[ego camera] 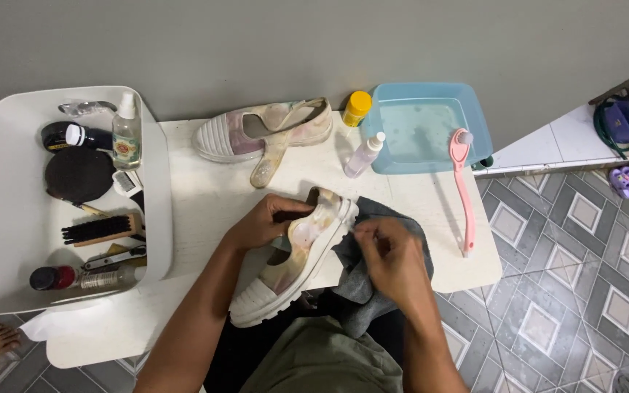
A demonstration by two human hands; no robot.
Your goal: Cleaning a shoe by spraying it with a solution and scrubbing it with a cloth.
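- Leftmost, a white tray (9, 218) overhangs the table's left edge — it carries a dark round tin (78, 175), a clear spray bottle (126, 135), a wooden brush (102, 228) with black bristles and small bottles near its front corner.
- Left hand (260, 222) curls round the heel end of the pale slip-on shoe (293, 258), fingers closed over the collar, thumb at the opening.
- Shoe lies slantwise at the table's front edge, ribbed white toe pointing toward the person. Upper looks like soft stained fabric, likely to cave under a pinch; the thick sole looks stiff — probably the steadier place to hold. Judged light.
- Right hand (394, 262) is bunched on a grey cloth (362, 280), fingertips pressed narrow against the shoe's heel edge. Cloth limp, drapes off the front edge.
- Back edge: the matching shoe (256, 131), a yellow-capped bottle (357, 108), a small clear bottle (364, 154).
- Back right corner: a blue basin (431, 91); a pink long-handled brush (462, 189) leans from it.
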